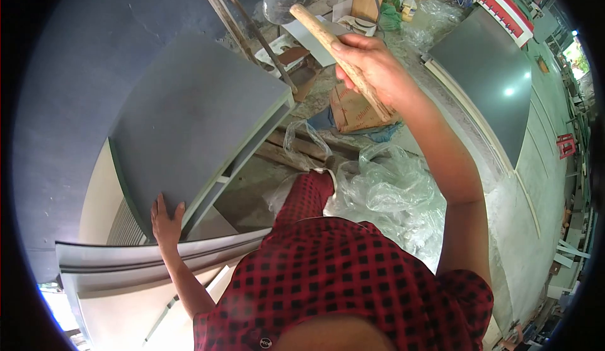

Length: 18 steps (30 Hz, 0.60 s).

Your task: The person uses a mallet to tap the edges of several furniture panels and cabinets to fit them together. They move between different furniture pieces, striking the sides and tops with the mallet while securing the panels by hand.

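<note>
A pale wooden stick (316, 29) is raised in front of me, and my right hand (373, 66) is closed around its middle. Its far end tilts up to the left. On the left stands a grey panel-topped cabinet-like piece (192, 108) with a pale edge and a gap along its side. My left hand (167, 220) lies on its near corner with the fingers spread, gripping nothing.
Clear plastic sheeting (403, 193) lies bunched by my leg. Several curved-looking boards (157, 269) lean below my left arm. A brown paper sack (359, 108) is ahead. A dark glossy panel (482, 77) is at right, with a red stool (566, 145) beyond.
</note>
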Tool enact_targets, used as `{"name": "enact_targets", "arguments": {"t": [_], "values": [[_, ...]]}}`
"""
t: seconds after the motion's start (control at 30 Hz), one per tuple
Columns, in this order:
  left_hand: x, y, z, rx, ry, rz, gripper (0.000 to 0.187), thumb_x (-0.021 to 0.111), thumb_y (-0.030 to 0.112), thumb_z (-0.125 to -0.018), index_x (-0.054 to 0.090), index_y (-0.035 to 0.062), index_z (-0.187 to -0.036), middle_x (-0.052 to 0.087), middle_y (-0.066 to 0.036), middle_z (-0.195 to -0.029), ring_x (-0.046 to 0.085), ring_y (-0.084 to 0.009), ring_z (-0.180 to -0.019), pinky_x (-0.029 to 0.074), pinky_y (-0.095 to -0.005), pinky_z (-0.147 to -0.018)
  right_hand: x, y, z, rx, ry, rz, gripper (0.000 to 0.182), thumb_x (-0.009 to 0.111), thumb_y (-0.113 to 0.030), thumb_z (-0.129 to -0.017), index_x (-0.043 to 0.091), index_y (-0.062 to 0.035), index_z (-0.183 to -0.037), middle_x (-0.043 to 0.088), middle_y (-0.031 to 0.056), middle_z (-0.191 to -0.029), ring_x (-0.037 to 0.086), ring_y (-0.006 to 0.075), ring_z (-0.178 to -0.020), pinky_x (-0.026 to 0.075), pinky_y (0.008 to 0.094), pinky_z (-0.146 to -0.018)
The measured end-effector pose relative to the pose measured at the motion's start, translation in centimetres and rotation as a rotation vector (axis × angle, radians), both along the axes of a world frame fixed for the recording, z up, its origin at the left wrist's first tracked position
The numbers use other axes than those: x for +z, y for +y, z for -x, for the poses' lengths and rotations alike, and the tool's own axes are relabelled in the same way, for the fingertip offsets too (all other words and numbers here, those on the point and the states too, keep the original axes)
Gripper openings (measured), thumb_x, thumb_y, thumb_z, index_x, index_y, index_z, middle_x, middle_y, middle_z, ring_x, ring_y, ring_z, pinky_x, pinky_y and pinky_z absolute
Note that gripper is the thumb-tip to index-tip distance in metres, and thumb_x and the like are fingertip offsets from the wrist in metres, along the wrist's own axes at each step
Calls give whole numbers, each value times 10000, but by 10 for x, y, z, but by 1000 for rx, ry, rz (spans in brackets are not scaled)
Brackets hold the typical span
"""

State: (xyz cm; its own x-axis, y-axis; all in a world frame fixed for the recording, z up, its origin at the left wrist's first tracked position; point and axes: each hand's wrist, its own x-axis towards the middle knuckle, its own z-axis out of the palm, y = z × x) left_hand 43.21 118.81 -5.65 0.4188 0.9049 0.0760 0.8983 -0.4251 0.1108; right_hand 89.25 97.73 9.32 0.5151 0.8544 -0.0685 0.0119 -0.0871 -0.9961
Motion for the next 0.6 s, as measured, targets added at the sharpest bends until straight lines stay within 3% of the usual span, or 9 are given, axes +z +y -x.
{"name": "enact_targets", "arguments": {"t": [0.13,0.23,0.4,0.6], "values": [[6,9,-11,27,-108,6,796,659,488,-755,392,26,-1346,446,-305,-1278,398,-419,-1230,358,-449,-996,1,6,-32,-21,-52,37,242,526,-296,-923,559,-62,-979,533,8,-648,475,73,-515,380,221,-454],[8,25,-26,198,22,26,841,658,537,-734,391,28,-1346,461,-317,-1250,432,-443,-1187,388,-462,-959,2,27,-65,-37,-55,74,248,524,-297,-925,564,-59,-982,527,3,-658,474,70,-537,390,218,-501],[-2,52,-37,315,80,62,866,654,575,-721,387,49,-1355,458,-329,-1244,447,-445,-1173,405,-462,-941,-22,88,-125,6,-49,114,263,520,-258,-933,572,-16,-1023,506,0,-660,462,70,-538,399,221,-485],[-1,67,-41,490,56,193,937,700,600,-653,377,97,-1374,436,-318,-1275,461,-422,-1175,410,-452,-941,-52,178,-182,141,64,95,242,514,-253,-939,563,-16,-955,502,3,-656,464,66,-524,380,209,-474]]}}
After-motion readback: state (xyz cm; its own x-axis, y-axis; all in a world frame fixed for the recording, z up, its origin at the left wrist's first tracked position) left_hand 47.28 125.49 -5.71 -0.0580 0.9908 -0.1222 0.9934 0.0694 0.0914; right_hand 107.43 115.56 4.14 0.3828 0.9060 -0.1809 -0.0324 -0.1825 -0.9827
